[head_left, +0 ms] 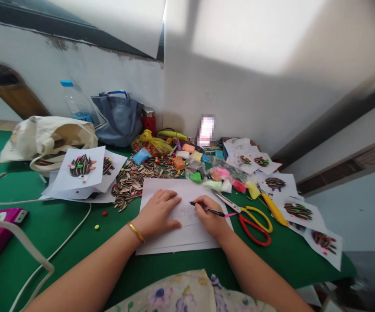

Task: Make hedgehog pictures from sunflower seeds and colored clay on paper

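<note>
My right hand (pixel 209 213) is closed around a black pen (pixel 216 212), its tip close to the white paper (pixel 174 240). A faint pencil-thin outline drawing (pixel 186 212) shows on the sheet between my hands. Flat on the paper's left part lies my left hand (pixel 161 211), fingers spread, holding nothing. More than one sheet seems to be stacked here. Just right of my right hand rest scissors (pixel 239 209) with one yellow and one red handle. Striped sunflower seeds (pixel 127 184) are heaped beyond the paper's upper left edge.
Seed-decorated cards (pixel 80 169) are piled left; more cards (pixel 299 211) line the right edge beside a yellow utility knife (pixel 275 210). Bagged coloured clay (pixel 213 185) lies behind the paper. Bags, a bottle (pixel 77 102) and a lit phone (pixel 206 130) stand along the wall. A white cable (pixel 73 236) crosses left.
</note>
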A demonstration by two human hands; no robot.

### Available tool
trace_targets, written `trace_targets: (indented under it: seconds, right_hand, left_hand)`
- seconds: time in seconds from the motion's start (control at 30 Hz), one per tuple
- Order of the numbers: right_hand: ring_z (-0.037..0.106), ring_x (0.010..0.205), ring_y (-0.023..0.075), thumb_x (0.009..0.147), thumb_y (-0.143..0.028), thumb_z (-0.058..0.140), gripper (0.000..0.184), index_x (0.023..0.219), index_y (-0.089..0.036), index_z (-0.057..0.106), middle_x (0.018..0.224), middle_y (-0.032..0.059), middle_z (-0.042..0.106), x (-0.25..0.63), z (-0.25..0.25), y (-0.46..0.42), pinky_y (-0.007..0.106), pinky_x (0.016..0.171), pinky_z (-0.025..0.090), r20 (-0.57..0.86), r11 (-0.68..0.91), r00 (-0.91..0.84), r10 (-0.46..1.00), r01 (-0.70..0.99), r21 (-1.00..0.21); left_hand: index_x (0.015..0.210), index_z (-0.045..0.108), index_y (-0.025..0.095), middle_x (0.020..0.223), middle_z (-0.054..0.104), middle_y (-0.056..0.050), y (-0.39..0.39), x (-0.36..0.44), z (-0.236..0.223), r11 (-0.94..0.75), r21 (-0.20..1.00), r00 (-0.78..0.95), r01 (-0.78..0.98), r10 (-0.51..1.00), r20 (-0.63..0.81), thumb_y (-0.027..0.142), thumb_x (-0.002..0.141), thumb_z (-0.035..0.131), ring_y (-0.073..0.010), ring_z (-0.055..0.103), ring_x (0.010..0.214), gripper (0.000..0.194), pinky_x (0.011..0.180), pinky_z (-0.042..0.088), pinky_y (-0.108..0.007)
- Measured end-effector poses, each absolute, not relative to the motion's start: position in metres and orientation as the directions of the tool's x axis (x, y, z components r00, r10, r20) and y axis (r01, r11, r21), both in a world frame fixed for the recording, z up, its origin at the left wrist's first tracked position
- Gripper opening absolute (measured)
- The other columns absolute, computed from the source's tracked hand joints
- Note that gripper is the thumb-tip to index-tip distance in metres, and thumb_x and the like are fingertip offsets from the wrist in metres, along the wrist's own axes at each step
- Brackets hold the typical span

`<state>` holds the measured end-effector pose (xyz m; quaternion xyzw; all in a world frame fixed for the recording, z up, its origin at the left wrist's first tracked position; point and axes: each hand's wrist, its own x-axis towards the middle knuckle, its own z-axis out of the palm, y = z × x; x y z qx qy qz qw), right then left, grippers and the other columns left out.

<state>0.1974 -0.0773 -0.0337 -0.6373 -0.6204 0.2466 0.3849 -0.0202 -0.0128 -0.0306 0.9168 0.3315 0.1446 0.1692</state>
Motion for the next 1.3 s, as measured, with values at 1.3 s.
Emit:
trace_targets:
  seconds: [1.3]
  right_hand:
    - [0.061, 0.074, 0.0171, 0.086, -0.027, 0.050, 0.018, 0.092, -0.021, 0.066, 0.082, 0.0012, 0.068, 0.1973, -0.0362, -0.0762, 0.027, 0.067, 0.045, 0.166, 0.067, 0.103, 0.981, 0.620, -0.782]
  left_hand:
    - [0.134, 0.053, 0.026, 0.137, 0.051, -0.011, -0.0118, -0.0202, -0.0322, -0.730, 0.401, 0.742, 0.553, 0.650, 0.161, 0.052, 0.066, 0.078, -0.0321, 0.045, 0.129, 0.077, 0.117, 0.022, -0.052]
